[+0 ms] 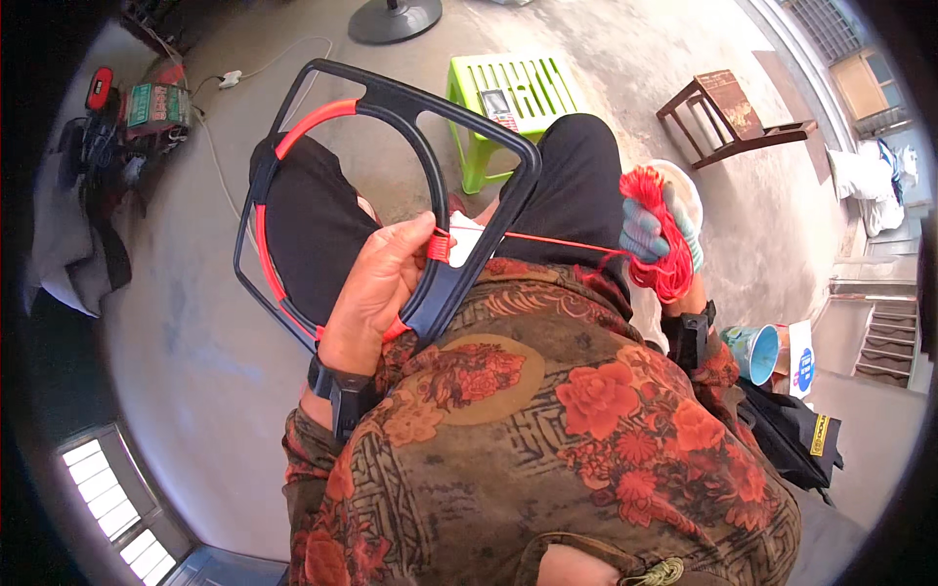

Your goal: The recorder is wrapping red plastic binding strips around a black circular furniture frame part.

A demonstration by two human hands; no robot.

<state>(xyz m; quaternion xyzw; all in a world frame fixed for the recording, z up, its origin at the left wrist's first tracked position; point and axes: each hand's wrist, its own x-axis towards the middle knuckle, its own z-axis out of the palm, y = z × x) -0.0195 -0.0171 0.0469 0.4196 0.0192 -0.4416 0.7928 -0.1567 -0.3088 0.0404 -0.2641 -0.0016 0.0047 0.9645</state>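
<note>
A black plastic frame (386, 96) with a rounded outer edge and an inner ring rests tilted above my lap. Parts of the ring are covered in red. My left hand (376, 278) grips the ring's near side, its thumb beside a short winding of red cord (439, 246). From that winding a taut strand runs right, across the frame's outer bar, to my right hand (645, 232). That hand wears a grey-blue glove and is closed around a looped bundle of red cord (668, 271). Some left fingers are hidden behind the frame.
Ahead stands a green plastic stool (479, 73) with a phone (498, 107) on it. A wooden stool (728, 103) lies tipped over at far right. A blue bucket (752, 352) and black bag (796, 430) are near my right elbow. A white cable (217, 161) crosses the floor at left.
</note>
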